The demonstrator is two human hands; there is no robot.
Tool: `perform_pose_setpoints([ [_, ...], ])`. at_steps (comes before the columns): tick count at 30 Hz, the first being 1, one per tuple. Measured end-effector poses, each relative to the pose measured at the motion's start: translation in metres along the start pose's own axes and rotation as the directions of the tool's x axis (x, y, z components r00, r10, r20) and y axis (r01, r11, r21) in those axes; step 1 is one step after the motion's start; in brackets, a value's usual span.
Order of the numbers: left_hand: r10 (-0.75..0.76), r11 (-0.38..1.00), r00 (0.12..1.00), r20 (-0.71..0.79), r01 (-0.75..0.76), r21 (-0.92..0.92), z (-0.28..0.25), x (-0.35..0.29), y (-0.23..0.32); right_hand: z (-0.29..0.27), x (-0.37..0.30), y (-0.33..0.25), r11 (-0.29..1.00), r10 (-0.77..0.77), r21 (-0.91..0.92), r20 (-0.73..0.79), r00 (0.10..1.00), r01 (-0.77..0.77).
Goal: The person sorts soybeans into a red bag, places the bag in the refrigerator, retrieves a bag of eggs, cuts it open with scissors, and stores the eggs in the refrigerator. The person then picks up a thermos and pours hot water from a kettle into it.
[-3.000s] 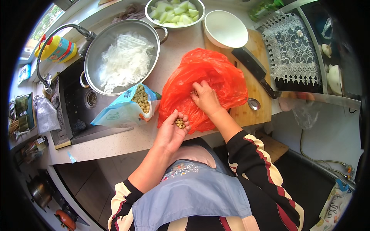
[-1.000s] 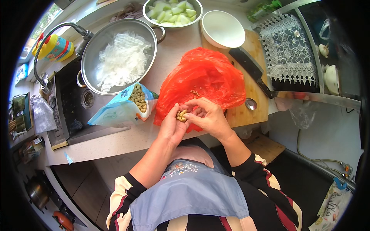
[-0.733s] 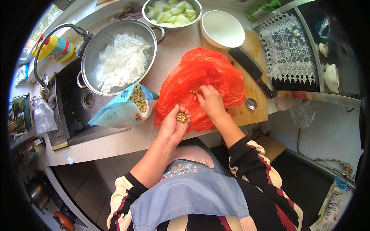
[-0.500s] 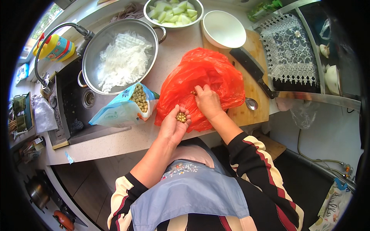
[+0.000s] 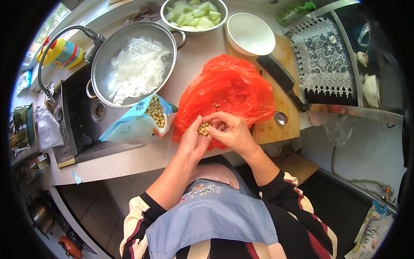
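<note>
Small round tan beans (image 5: 203, 130) lie in the palm of my left hand (image 5: 192, 140), which is cupped around them. My right hand (image 5: 230, 131) meets it, its curled fingers and thumb pressed to the beans. Both hands are over the near edge of a crumpled red plastic bag (image 5: 224, 77), spread open on the counter. A few loose beans (image 5: 216, 105) sit inside it. Left of my hands leans a blue-and-white packet (image 5: 129, 125); larger greenish-tan round beans (image 5: 156, 112) show on its side, whether printed or through a window I cannot tell.
Behind stand a steel pot (image 5: 98, 64) holding white shreds, a bowl of pale green chunks (image 5: 194, 15) and a white bowl (image 5: 251, 33). A cleaver (image 5: 278, 73) and a spoon (image 5: 280, 118) lie on the wooden board (image 5: 282, 129). The sink (image 5: 103, 138) is at left.
My right hand has moved from inside the red bag back toward me, to the beans in my left palm. A few loose beans now show in the bag. My left hand stays nearly still.
</note>
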State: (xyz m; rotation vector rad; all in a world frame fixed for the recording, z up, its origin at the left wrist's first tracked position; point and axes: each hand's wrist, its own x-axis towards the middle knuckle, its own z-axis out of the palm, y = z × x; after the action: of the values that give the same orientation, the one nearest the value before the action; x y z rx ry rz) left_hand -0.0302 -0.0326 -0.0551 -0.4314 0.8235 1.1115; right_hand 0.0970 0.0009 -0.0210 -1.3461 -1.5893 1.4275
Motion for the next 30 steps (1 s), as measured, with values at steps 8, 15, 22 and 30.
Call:
perform_pose_setpoints([
  [8, -0.022, 1.000, 0.998, 0.067, 0.023, -0.015, -0.014, 0.008, 0.006, -0.008, 0.050, 0.053, 0.728, -0.195, -0.667, 0.023, 0.981, 0.160],
  [15, -0.005, 1.000, 1.000, 0.021, 0.005, -0.003, -0.013, 0.001, 0.010, -0.021, 0.071, 0.059, 0.836, -0.040, -0.541, 0.096, 0.995, 0.086],
  [22, -0.008, 1.000, 1.000, 0.022, 0.009, -0.010, -0.016, 0.002, 0.010, -0.024, 0.059, 0.046, 0.876, -0.063, -0.478, 0.013, 0.998, 0.062],
  [30, -0.005, 1.000, 0.999, 0.049, 0.005, -0.002, -0.015, 0.002, 0.010, -0.005, 0.058, 0.056, 0.597, -0.113, -0.787, 0.106, 0.988, 0.153],
])
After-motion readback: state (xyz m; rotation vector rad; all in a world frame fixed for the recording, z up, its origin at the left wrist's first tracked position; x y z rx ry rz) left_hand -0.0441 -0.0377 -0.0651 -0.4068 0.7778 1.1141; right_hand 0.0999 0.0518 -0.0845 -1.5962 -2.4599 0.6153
